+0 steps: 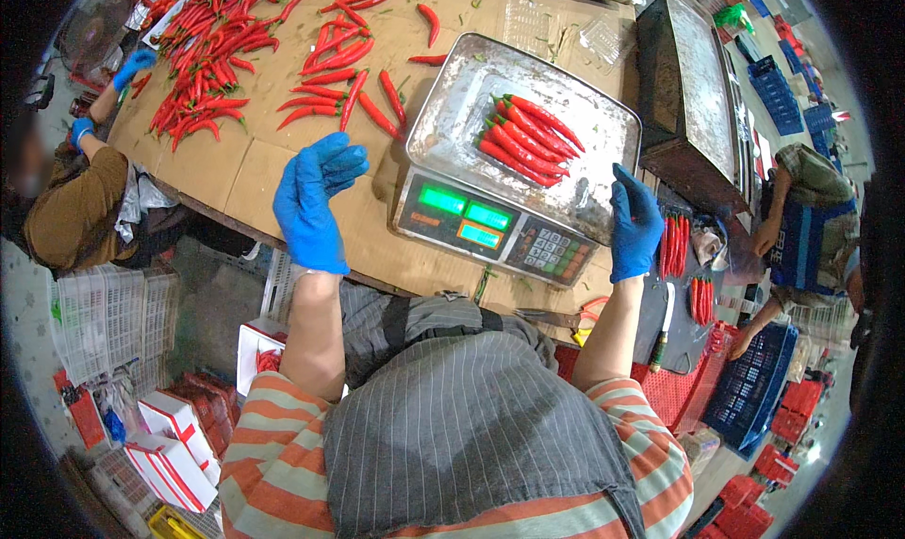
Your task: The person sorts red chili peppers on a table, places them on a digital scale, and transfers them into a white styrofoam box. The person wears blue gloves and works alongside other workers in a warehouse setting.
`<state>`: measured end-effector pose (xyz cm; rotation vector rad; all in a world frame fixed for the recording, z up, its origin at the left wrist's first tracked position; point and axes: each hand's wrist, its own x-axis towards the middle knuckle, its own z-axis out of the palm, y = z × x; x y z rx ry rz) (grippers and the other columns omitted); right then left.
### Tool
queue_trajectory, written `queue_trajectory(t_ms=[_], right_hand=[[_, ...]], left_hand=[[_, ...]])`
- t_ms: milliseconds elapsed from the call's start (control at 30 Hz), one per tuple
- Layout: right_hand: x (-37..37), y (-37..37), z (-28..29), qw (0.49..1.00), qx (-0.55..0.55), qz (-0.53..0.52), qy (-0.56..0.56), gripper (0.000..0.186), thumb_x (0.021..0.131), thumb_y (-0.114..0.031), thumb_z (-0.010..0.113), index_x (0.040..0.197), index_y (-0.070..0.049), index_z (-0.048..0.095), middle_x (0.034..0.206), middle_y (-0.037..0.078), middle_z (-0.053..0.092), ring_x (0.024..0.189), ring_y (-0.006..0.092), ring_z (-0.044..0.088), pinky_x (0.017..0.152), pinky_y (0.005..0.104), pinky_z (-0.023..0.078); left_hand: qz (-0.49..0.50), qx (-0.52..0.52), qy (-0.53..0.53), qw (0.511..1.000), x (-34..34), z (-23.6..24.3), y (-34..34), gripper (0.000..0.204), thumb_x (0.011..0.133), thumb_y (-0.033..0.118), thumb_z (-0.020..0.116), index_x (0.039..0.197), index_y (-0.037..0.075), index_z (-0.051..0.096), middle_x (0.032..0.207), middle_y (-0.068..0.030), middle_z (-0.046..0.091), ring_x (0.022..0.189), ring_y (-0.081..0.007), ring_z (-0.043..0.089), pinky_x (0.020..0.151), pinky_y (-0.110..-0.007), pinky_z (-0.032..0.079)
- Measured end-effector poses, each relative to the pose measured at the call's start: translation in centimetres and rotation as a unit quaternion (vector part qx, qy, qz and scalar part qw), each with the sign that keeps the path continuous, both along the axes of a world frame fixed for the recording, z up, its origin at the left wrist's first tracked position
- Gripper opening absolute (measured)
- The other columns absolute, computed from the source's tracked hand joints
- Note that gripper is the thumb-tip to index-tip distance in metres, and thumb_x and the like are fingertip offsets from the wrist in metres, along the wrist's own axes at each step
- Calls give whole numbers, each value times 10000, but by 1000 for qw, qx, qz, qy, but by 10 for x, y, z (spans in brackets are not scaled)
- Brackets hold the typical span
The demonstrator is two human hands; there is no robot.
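Note:
A small bunch of red chili peppers (530, 141) with green stems lies side by side on the worn metal pan (462, 96) of a digital scale (424, 220), whose green displays are lit. My left hand (316, 204), in a blue glove, hovers left of the scale with nothing in it, its fingers stretched out. Beside the pan's right edge is my right hand (636, 223), also gloved in blue and holding nothing; its fingers are extended, and I cannot tell whether they touch the rim. Loose chilies (335, 63) lie on the cardboard-covered table (240, 176) beyond my left hand.
A large chili pile (222, 39) covers the far left, where a co-worker's blue-gloved hand (134, 67) reaches in. Clear plastic trays (603, 41) and a metal box (693, 96) stand beyond the scale. At right are a knife (665, 327), chili bundles (674, 247) and another person (815, 218).

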<state>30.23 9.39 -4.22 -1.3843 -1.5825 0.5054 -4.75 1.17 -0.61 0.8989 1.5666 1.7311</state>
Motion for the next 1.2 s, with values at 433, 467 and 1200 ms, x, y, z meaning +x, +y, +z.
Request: queue_trajectory(t_ms=[433,467,1200], right_hand=[[-5,24,-12,954,-245,5,173,193,837,-190,649,880,-5,612,704,31,604,548,88,519,496,223,410],[-6,24,-10,949,-254,9,188,187,833,-182,653,881,-6,613,705,30,605,548,87,519,497,221,409],[-16,25,-14,933,-278,54,221,178,813,-109,646,925,-3,555,698,46,587,563,114,550,477,255,443]], left_hand=[[-201,47,256,944,55,-34,95,409,938,276,446,1272,39,463,1324,-144,438,1228,-241,413,1018,-315,315],[-193,45,318,927,60,-35,104,421,935,283,450,1283,46,456,1351,-143,411,1244,-242,398,1026,-314,306],[-162,-27,454,875,99,-45,118,477,827,360,598,1179,41,547,1294,-181,451,1173,-333,442,993,-389,353]])
